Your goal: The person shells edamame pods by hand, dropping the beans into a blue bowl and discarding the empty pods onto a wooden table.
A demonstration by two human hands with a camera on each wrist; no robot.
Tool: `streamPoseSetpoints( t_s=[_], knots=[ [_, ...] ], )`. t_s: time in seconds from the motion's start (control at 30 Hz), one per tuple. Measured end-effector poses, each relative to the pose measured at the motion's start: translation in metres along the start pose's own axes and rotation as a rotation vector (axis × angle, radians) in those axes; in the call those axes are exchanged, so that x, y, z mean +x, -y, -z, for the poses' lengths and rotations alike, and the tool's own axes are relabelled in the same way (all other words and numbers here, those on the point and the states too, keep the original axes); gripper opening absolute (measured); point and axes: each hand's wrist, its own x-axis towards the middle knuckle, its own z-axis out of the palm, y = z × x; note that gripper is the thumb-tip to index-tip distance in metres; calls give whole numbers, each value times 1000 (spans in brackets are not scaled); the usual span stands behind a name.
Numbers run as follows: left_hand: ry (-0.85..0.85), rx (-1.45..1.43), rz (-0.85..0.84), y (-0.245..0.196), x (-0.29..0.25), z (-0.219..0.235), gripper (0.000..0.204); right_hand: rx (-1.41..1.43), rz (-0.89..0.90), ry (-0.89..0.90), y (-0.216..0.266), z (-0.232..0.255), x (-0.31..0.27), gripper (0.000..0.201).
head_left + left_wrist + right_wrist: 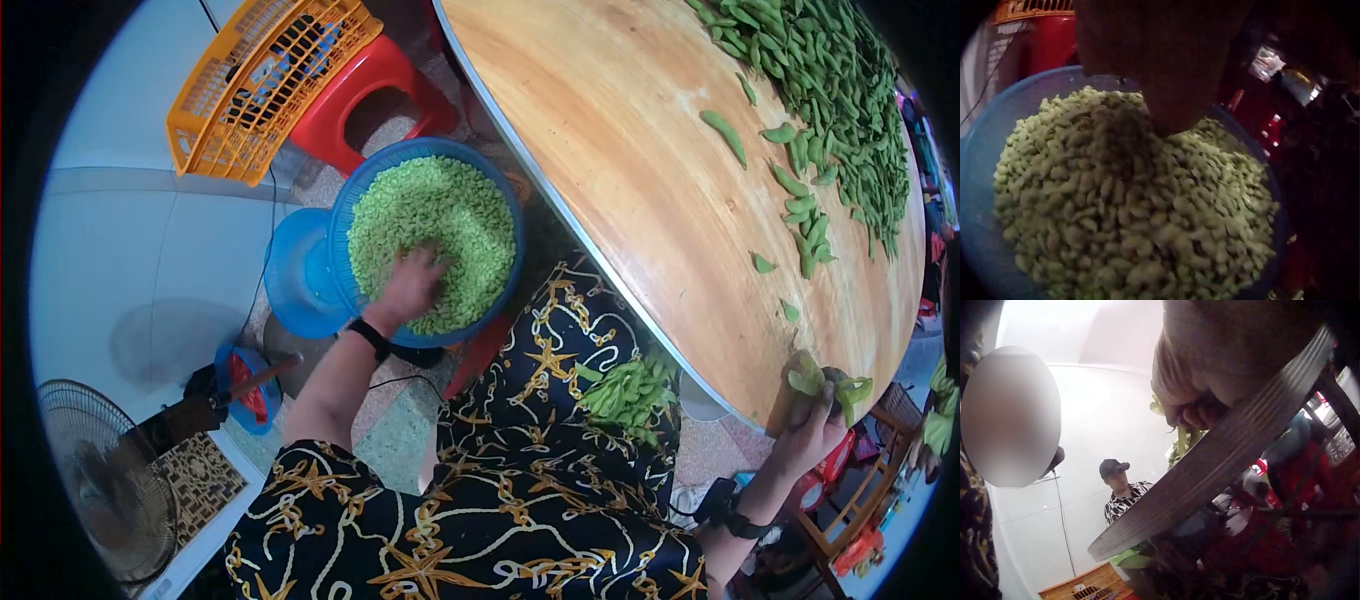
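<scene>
Shelled green beans (465,205) fill a blue plastic basin (337,215). My left hand (410,285) reaches down into them, fingers spread against the beans and partly sunk in; in the left wrist view it is dark and its fingertips are hidden. At the near edge of the round wooden table (640,190), my right hand (812,425) grips green edamame pods (852,393), which stick out on both sides of its fingers. The right wrist view shows those fingers (1197,415) curled just above the table's rim. Empty-looking pods (630,395) lie in a pile on my lap.
A large heap of edamame pods (830,90) covers the table's far side, with several loose ones nearer. Beyond the basin are a red stool (365,85) and an orange crate (215,130). A fan (100,480) stands at left. Another person (1124,490) wears a dark cap.
</scene>
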Motion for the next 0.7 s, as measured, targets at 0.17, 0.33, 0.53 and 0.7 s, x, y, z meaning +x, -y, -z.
streamPoseSetpoints(
  t_s=[0.17, 0.33, 0.53, 0.7],
  knots=[
    [223, 51, 96, -9, -20, -16, 67, -10, 18, 71, -3, 6, 2, 12],
    [195, -40, 339, 43, -14, -12, 75, -69, -2, 79, -1, 4, 0, 13],
    [93, -106, 446, 103, 2, -15, 59, -9, -3, 134, -7, 11, 4, 15],
    [-58, -449, 616, 104, 14, 29, 30, -156, -9, 203, 17, 4, -8, 10]
  ],
)
